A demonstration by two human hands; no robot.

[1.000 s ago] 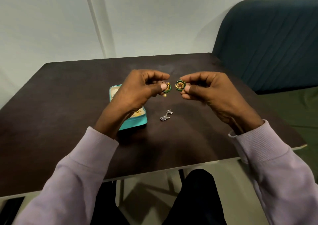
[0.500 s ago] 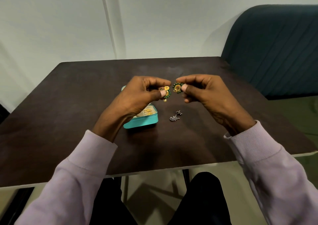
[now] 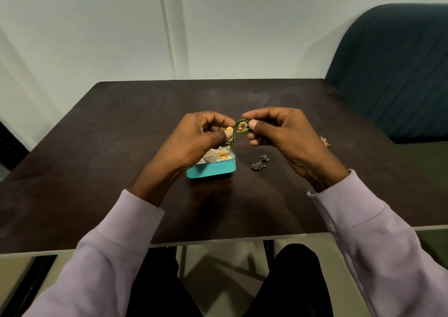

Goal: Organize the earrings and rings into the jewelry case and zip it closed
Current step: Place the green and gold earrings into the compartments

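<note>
My left hand (image 3: 194, 139) pinches a green and gold earring (image 3: 230, 137) between thumb and fingers, above the open teal jewelry case (image 3: 213, 170). My right hand (image 3: 281, 132) pinches the matching green and gold earring (image 3: 242, 126) just to the right of it. The two earrings are held close together over the dark table (image 3: 109, 147). The case shows cream compartments with small gold pieces (image 3: 221, 155) inside; my left hand hides its left part. A pair of dark silver earrings (image 3: 260, 162) lies on the table right of the case.
A small pinkish piece of jewelry (image 3: 324, 141) lies on the table behind my right wrist. A dark teal chair back (image 3: 392, 69) stands at the table's right side. The table's near edge runs above my lap.
Both hands have drawn a little closer together with the earrings. The view has shifted, so the case's compartments now show beside my left hand.
</note>
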